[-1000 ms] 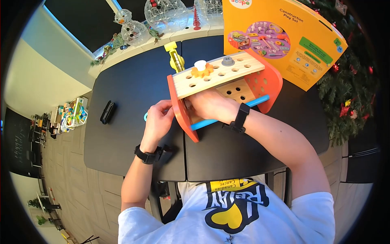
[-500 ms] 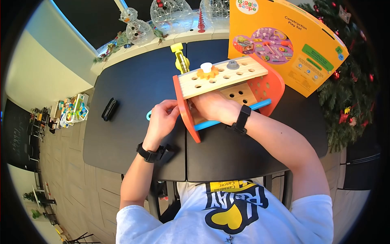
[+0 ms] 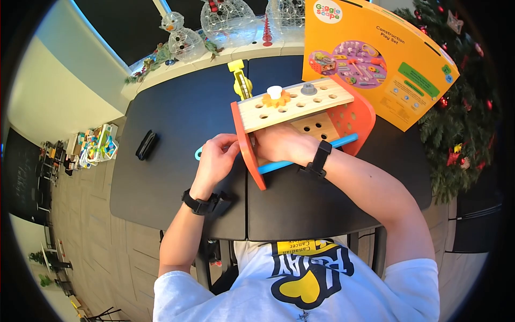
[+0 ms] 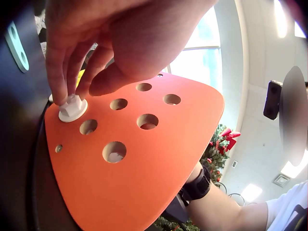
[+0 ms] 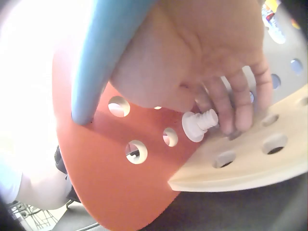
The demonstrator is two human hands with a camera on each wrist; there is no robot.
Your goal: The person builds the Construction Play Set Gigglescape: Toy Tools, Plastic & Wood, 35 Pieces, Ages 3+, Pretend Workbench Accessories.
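Note:
A toy workbench with red side panels (image 3: pixel 248 153), wooden shelves and a blue bar (image 3: pixel 343 140) stands tilted on the table. Its top carries an orange gear (image 3: pixel 276 98) with a white bolt and a grey screw (image 3: pixel 308 89). At the outside of the near-left panel, my left hand (image 3: pixel 217 157) pinches the hexagonal head of a white bolt (image 4: pixel 72 109). My right hand (image 3: pixel 287 144) reaches in under the top shelf. In the right wrist view, its thumb and curled fingers are at the flange and threaded end of a white bolt (image 5: pixel 201 124) on the panel's inner face.
A yellow toy piece (image 3: pixel 240 80) stands behind the bench, and a light-blue strip with holes (image 4: pixel 17 48) lies left of it. Further left is a black case (image 3: pixel 147 145). A large yellow box (image 3: pixel 386 70) stands at the back right, beside a decorated tree (image 3: pixel 453 123).
The head view has shifted, so the bench and both hands appear slightly further right and lower. The hands stay at the same panel, with only small finger movement.

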